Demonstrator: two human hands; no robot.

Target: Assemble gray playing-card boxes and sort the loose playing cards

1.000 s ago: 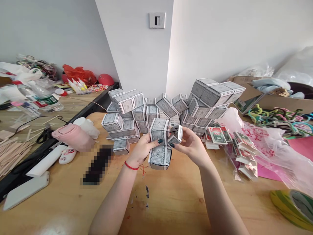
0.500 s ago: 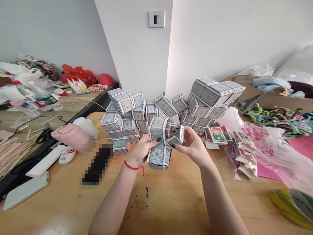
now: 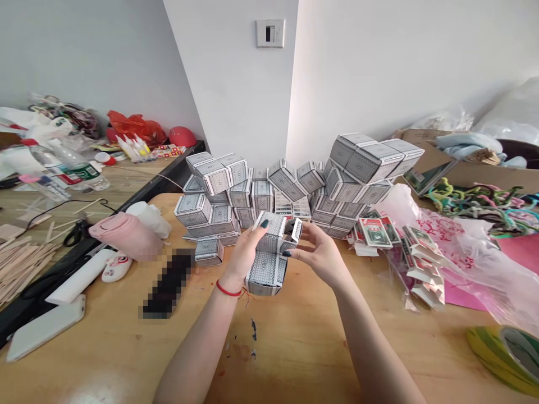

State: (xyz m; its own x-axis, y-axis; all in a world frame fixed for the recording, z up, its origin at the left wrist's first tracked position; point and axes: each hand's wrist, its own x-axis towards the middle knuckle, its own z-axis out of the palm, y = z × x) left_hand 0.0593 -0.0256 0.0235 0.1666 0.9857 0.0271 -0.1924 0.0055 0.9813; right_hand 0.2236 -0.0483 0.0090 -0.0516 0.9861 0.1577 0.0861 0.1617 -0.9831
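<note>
My left hand (image 3: 242, 258) is closed around a block of joined cubes folded from playing cards (image 3: 265, 268), its thumb lying on the upper cube. The block is held tilted above the wooden table. In my right hand (image 3: 324, 257) a folded playing card (image 3: 296, 231) is pinched between thumb and fingers, pressed to the block's right side; its exact contact with the block is partly hidden. Behind both hands, similar patterned card cubes are stacked, with one cluster (image 3: 213, 177) at left, a taller one (image 3: 365, 160) at right and a lower row (image 3: 290, 178) between.
On the right lie card packs (image 3: 374, 232), opened card boxes (image 3: 427, 283), a plastic bag (image 3: 458, 230) and a tape roll (image 3: 484, 350). To the left are a pixelated dark object (image 3: 168, 283), a pink roll (image 3: 124, 235), a white phone-like slab (image 3: 46, 328) and bottles (image 3: 80, 168).
The card block has moved slightly down and left with my left hand. My right hand has brought the folded card left, closer against the block.
</note>
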